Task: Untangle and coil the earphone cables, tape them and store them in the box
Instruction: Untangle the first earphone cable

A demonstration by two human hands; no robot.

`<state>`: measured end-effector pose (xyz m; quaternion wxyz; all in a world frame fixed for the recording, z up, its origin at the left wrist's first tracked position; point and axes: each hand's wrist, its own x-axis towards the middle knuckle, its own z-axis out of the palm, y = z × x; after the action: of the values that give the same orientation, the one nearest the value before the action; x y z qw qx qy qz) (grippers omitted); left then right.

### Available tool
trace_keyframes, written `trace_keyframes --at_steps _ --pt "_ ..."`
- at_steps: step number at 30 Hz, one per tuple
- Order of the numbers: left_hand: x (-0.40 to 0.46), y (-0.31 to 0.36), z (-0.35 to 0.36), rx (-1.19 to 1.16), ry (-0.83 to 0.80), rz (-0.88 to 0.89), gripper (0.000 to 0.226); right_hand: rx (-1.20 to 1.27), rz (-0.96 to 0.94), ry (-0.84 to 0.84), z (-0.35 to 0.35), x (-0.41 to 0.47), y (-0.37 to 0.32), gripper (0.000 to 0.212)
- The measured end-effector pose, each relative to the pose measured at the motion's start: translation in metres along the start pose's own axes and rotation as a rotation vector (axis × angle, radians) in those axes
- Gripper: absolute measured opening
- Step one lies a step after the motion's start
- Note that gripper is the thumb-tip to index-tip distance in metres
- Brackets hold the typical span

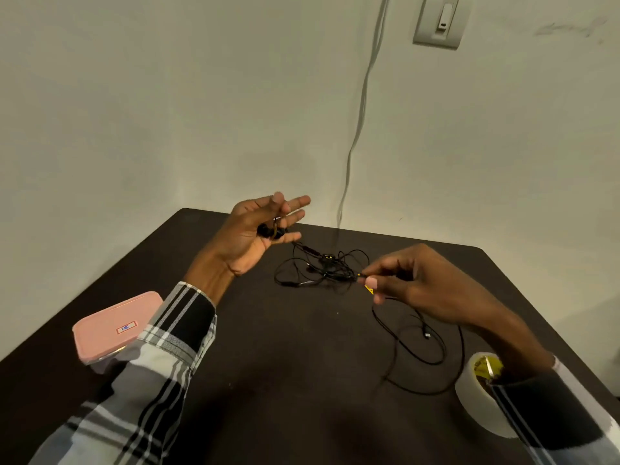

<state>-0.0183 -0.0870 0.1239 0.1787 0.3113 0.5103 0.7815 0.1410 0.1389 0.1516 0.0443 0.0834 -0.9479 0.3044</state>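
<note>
A knot of black earphone cables (322, 268) lies on the dark table (285, 364) near its far middle. My left hand (258, 233) is raised above the table with palm up, holding black earbuds (270, 230) against its fingers, the cable trailing down to the knot. My right hand (412, 280) pinches a strand of the tangle at its right end, next to a small yellow tag (369, 290). More black cable (422, 354) loops loosely under my right wrist. A pink lidded box (110, 327) sits shut at the left edge. A roll of white tape (483, 394) lies at the right.
A grey cord (360, 122) hangs down the wall behind the table from above. A wall switch plate (439, 20) is at the upper right. The table's left and right edges run diagonally toward me.
</note>
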Motion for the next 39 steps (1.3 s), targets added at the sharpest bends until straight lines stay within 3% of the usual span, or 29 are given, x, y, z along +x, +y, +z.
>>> trace_keyframes --at_steps 7,14,17,26,39 --pt "0.004 -0.005 0.016 0.323 -0.112 -0.084 0.025 -0.222 -0.095 0.184 -0.036 0.001 -0.032 0.010" --pt "0.004 -0.002 0.033 0.438 -0.323 -0.189 0.032 -0.294 -0.147 0.286 -0.055 0.021 -0.048 0.012" --pt "0.001 -0.002 0.037 0.399 -0.377 -0.216 0.030 -0.291 -0.148 0.287 -0.056 0.025 -0.048 0.012" --pt "0.000 -0.016 0.017 0.056 -0.192 -0.121 0.034 -0.246 -0.173 0.362 -0.062 0.023 -0.040 0.015" --pt "0.001 -0.016 0.042 0.196 -0.290 -0.226 0.031 -0.206 -0.177 0.393 -0.056 0.045 -0.042 0.012"
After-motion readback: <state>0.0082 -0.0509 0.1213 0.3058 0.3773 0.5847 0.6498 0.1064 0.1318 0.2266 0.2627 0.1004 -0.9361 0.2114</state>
